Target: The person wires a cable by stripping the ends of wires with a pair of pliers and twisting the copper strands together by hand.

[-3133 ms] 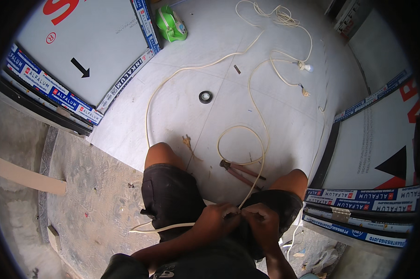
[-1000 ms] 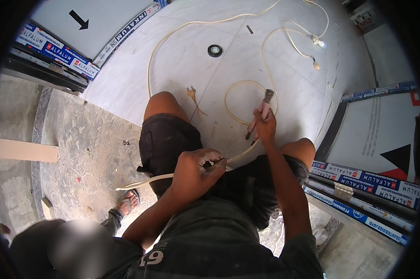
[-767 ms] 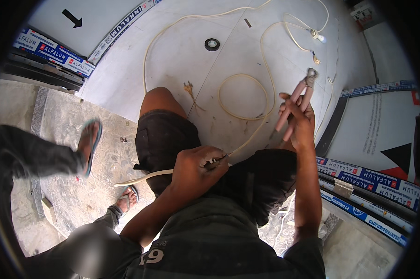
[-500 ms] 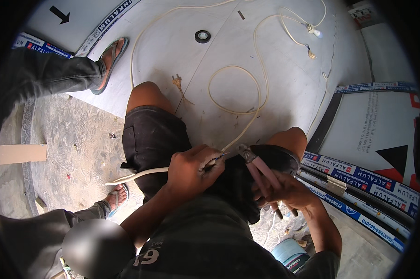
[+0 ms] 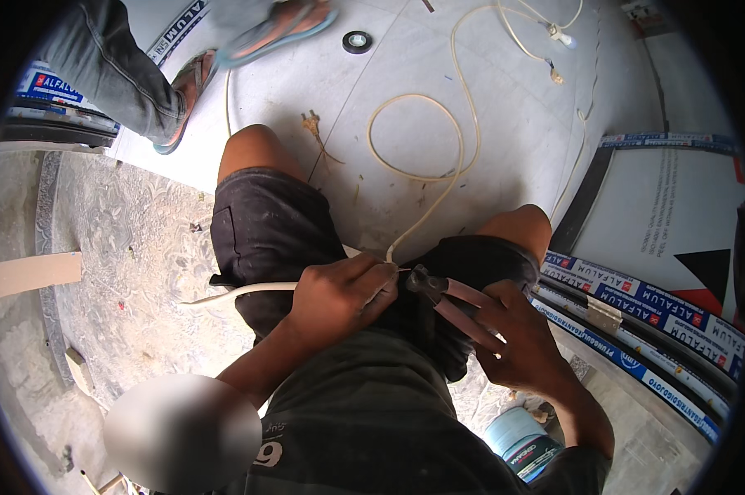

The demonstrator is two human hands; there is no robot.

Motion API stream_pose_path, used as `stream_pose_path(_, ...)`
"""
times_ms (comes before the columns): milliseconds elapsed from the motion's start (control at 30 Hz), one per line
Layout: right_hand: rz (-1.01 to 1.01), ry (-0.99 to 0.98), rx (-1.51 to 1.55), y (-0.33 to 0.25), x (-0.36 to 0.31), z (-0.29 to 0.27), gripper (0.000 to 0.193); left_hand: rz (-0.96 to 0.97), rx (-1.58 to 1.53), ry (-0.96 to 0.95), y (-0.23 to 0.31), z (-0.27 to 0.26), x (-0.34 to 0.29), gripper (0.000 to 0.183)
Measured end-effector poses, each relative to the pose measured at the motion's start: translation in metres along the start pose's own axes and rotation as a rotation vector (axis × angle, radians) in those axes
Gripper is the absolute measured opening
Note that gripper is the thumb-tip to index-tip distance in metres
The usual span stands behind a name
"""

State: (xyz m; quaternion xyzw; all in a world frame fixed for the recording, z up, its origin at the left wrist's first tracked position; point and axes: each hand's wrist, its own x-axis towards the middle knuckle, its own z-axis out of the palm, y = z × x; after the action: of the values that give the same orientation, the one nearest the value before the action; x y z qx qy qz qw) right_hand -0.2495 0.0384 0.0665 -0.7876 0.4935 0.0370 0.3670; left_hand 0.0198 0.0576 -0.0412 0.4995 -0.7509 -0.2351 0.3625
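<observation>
My left hand (image 5: pixel 339 293) is closed in a pinch on a cream electrical cable (image 5: pixel 429 216). A thin wire end (image 5: pixel 404 269) sticks out past its fingertips, and another stretch of cable (image 5: pixel 253 289) leaves the hand toward the left. In my right hand (image 5: pixel 517 342) are pliers (image 5: pixel 462 317) with faded pink handles, the handles spread apart. The dark jaws sit just right of the wire end; whether they touch it I cannot tell. Both hands are above my lap, between my knees.
On the pale floor lie a black tape roll (image 5: pixel 357 42), a loose plug (image 5: pixel 311 124), a bulb (image 5: pixel 562 37) and another plug (image 5: pixel 556 77). A person's sandalled foot (image 5: pixel 189 95) is at upper left. Taped frames (image 5: pixel 636 299) line the right. A tub (image 5: pixel 517 437) stands below my right arm.
The pliers have swung lower and lie flatter, jaws nearer my left fingertips, handles wider apart. The other person has stepped, a blurred foot now at the top. My view has shifted slightly.
</observation>
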Motion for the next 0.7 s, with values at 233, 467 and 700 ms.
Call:
stream_pose_path(233,-0.057,0.034,-0.060,-0.005,0.000,0.000,0.029,0.022,0.030,0.041,0.003,0.002,0.002,0.020)
stream_pose_path(467,-0.014,-0.012,-0.108,-0.010,0.000,-0.005,0.030,0.034,0.069,-0.021,0.001,0.003,-0.002,0.023)
stream_pose_path(700,-0.092,0.082,-0.267,-0.009,0.003,-0.004,0.028,0.063,0.138,-0.006,0.002,0.006,0.002,0.023)
